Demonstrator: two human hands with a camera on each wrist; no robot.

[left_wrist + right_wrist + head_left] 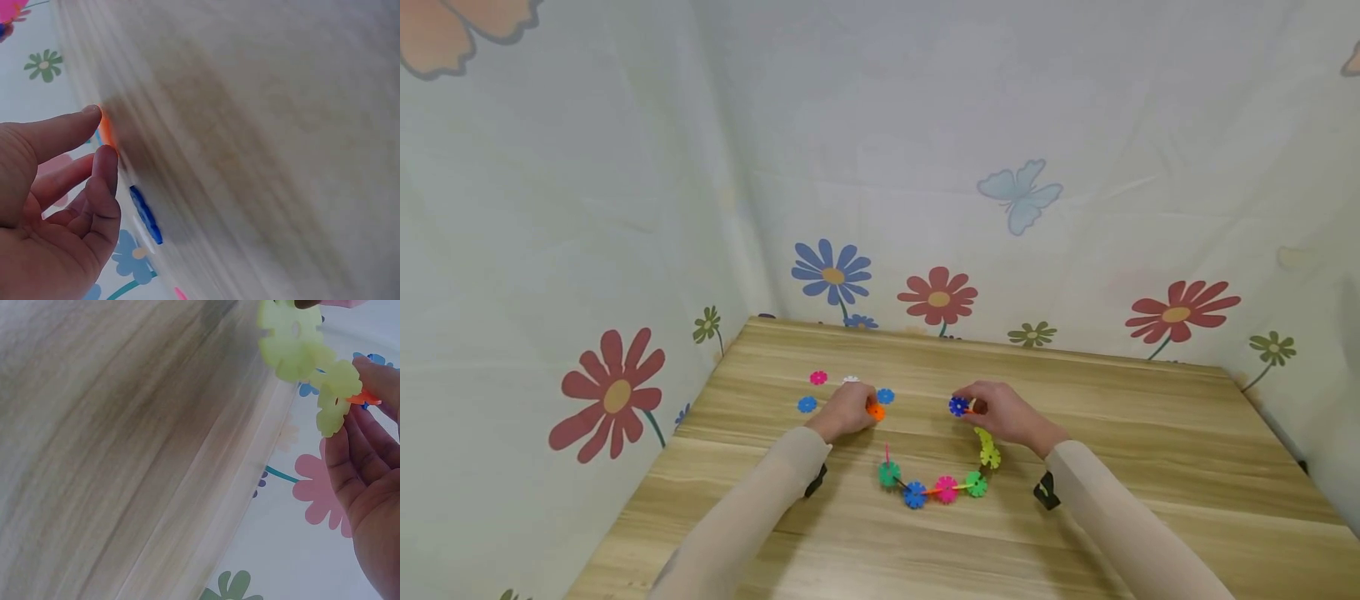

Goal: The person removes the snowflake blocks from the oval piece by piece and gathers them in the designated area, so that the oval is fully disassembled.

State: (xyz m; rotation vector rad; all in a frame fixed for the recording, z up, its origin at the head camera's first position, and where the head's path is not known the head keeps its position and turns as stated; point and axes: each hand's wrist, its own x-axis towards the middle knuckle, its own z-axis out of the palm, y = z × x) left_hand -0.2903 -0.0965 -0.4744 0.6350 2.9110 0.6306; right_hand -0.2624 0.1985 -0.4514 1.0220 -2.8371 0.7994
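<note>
My left hand (847,410) pinches an orange flower-shaped disc (876,412) by its edge, low over the table. Between thumb and forefinger in the left wrist view, only a sliver of that orange disc (105,128) shows. A curved chain of slotted flower discs lies in front of me, with a pink disc (947,489) and a blue disc (914,495) in its lower bend. My right hand (1006,412) holds the chain's far right end, near a dark blue disc (958,406) and an orange one (364,398). Yellow discs (337,394) stand beside its fingertips.
Loose discs lie around my left hand: a pink one (818,377), a light blue one (807,404), another blue one (886,396) and a partly hidden white one (851,379). A flower-printed curtain (880,167) borders the wooden table (1120,417) at the back.
</note>
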